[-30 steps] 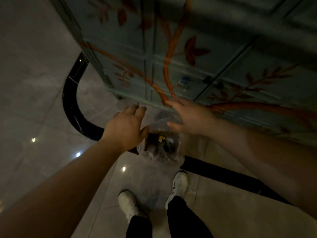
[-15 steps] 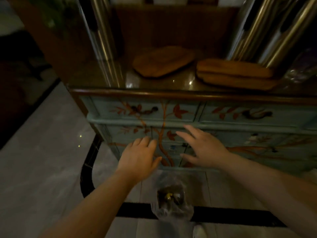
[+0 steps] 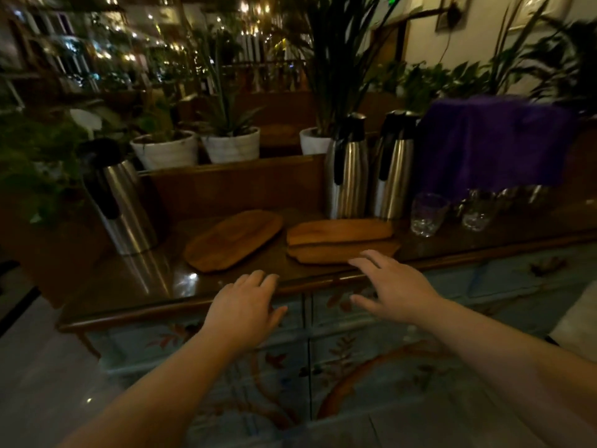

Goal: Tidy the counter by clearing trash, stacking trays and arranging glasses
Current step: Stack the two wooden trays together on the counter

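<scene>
Raised from the floor, both empty, spread hands [image 3: 318, 302] hover just before stacked trays [image 3: 339, 242].

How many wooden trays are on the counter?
3: one tray lies alone at centre-left; two sit stacked at centre-right, top tray on bottom tray.

The single head camera is looking forward and slightly down from standing height, facing the counter [image 3: 135, 286] square-on from close by. It is taking in both hands low in the middle, the left hand [image 3: 242, 313] and right hand [image 3: 395, 291] reaching out from the bottom edge. Beyond the counter it is catching plants [image 3: 226, 124] and a dim, lamp-lit room.
</scene>
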